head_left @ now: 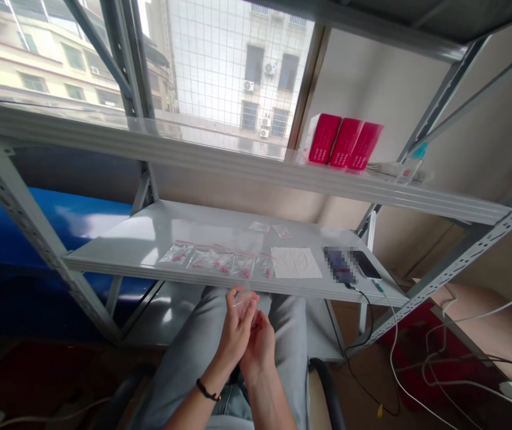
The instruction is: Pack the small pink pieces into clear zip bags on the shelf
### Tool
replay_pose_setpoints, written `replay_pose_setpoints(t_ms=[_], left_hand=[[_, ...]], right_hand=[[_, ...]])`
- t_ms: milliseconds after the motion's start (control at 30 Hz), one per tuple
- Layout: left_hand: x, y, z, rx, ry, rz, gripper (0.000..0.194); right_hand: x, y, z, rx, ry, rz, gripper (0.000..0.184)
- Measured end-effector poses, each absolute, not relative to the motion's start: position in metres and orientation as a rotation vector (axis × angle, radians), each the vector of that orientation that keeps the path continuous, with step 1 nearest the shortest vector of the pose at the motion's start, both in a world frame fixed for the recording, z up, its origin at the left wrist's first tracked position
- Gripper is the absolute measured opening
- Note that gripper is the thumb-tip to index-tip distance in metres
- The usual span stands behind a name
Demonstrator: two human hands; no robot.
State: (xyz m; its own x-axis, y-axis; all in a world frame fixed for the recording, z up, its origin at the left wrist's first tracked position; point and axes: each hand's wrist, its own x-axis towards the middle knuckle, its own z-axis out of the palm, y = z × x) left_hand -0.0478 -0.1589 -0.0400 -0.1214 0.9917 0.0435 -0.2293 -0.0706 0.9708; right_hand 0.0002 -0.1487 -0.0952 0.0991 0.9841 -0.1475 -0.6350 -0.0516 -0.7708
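Note:
Above my lap, just off the shelf's front edge, my left hand [233, 325] grips a small clear plastic bag [243, 300] with thumb and fingers. My right hand [259, 343] is curled against it from the right, its fingers closed around the bag's lower part. What lies inside the bag is mostly hidden by the fingers. Beyond my hands, several clear zip bags [213, 260] with small pink-red pieces in them lie in a row along the shelf [126, 254]. A white tissue [296, 263] lies flat to the right of the row.
Two small clear bags [281, 231] lie farther back. At the right are a blurred-out phone [340, 264] and a dark phone [366, 264], with cables hanging off the edge. Red boxes [344, 142] and a small bottle [412, 165] stand on the upper shelf [238, 158].

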Motion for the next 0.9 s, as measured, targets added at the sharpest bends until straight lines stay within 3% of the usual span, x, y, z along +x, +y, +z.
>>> replay_pose_setpoints(t_ms=[67,200,367,500,733,833,900], left_hand=[[-0.044,-0.154,-0.035,1.031,1.077,1.508,0.034],[-0.04,-0.123,-0.012,1.007,1.125,1.626,0.031],[-0.059,-0.032,0.028,1.19,1.28,1.7,0.022],[-0.078,0.046,0.045,1.359,1.392,1.512,0.02],[-0.112,0.121,0.043,1.583,1.713,1.234,0.029],[-0.128,0.12,0.05,1.784,1.749,1.209,0.035],[-0.134,0.102,0.052,1.952,1.694,1.156,0.027]], right_hand=[[0.002,-0.142,-0.094,-0.79,-0.471,1.421,0.026],[0.029,-0.126,-0.082,-0.748,-0.451,1.367,0.018],[0.113,-0.088,-0.033,-0.816,-0.692,1.072,0.049],[0.168,-0.03,0.011,-1.553,-1.349,0.431,0.058],[0.17,0.042,0.015,-1.821,-1.909,0.193,0.034],[0.166,0.05,0.006,-1.896,-2.048,0.119,0.034],[0.166,0.051,0.001,-1.923,-2.111,0.078,0.033]])
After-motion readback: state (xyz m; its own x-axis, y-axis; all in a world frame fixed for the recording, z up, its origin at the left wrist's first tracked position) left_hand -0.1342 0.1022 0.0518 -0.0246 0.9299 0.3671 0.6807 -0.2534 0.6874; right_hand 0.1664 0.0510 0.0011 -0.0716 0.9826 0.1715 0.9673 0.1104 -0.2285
